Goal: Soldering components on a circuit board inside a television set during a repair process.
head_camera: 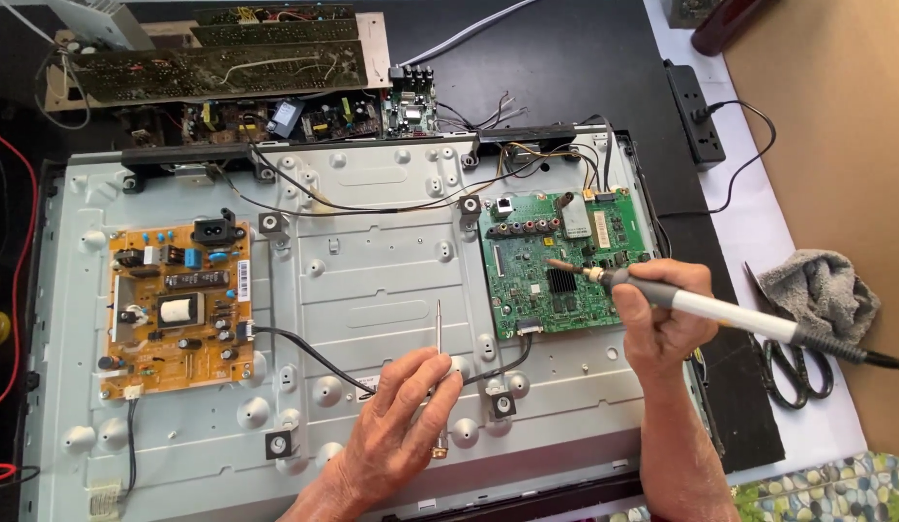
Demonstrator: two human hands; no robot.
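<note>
The left hand point(396, 425) rests low on the grey metal panel point(372, 280), pinching thin tweezers point(438, 338) that point upward. The right hand point(657, 314) grips a soldering iron point(720, 311) — its tip touches the green circuit board point(560, 261), well apart from the orange board point(174, 309) at the panel's left.

Dark worktop point(565, 68) under bright, even daylight, with a white sheet point(759, 222) laid along its right side and brown cardboard point(836, 126) beyond that. Black power strip point(694, 111) plugged in near the top right, grey rag point(822, 290) and black-handled scissors point(793, 372) lying on the sheet. Pebble-patterned floor point(836, 488) showing at the bottom right corner.
</note>
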